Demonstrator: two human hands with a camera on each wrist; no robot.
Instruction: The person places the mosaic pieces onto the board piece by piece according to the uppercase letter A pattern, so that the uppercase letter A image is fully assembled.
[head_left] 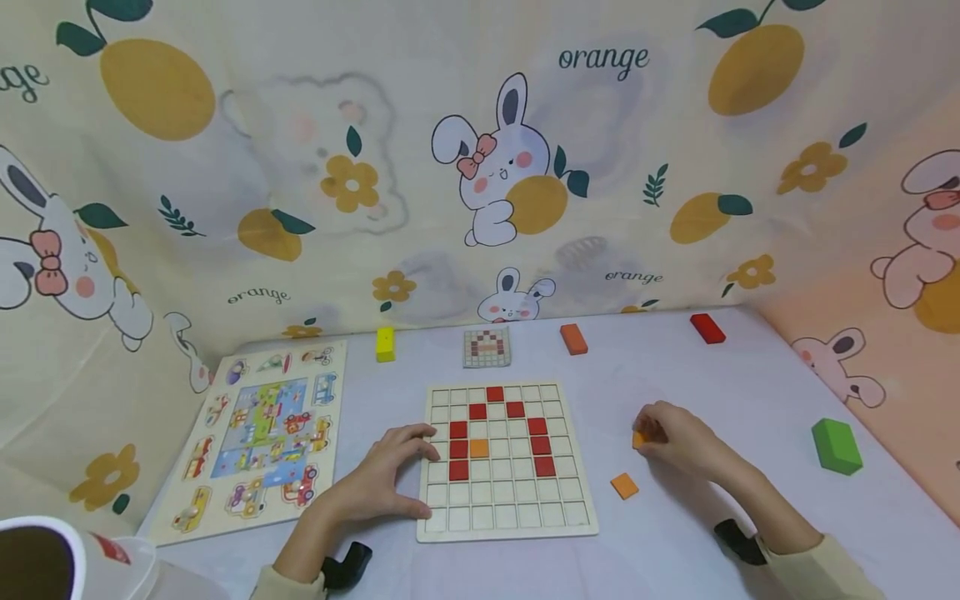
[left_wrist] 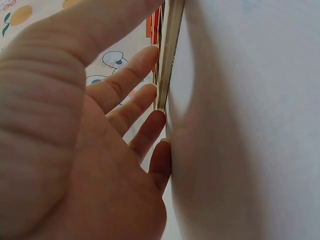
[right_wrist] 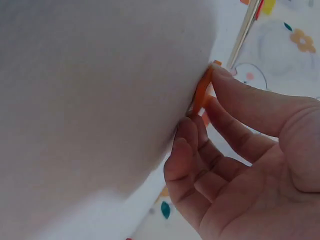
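A cream grid board [head_left: 517,521] lies flat in the middle of the table. Several red square tiles [head_left: 458,448] form an arch on it, and one orange tile [head_left: 478,448] sits beside the left column. My left hand [head_left: 386,471] rests at the board's left edge, thumb and fingers spread along it; in the left wrist view the fingertips [left_wrist: 151,91] meet the rim. Right of the board, my right hand [head_left: 678,442] pinches an orange tile [right_wrist: 201,90] between thumb and fingers, low over the table. Another orange tile [head_left: 624,486] lies on the cloth nearby.
Behind the board stand a small pattern card [head_left: 486,347], a yellow block [head_left: 386,344], an orange block [head_left: 573,339] and a red block [head_left: 707,328]. A green block [head_left: 837,446] is far right. A picture puzzle [head_left: 330,433] lies left, a white container [head_left: 112,558] front left.
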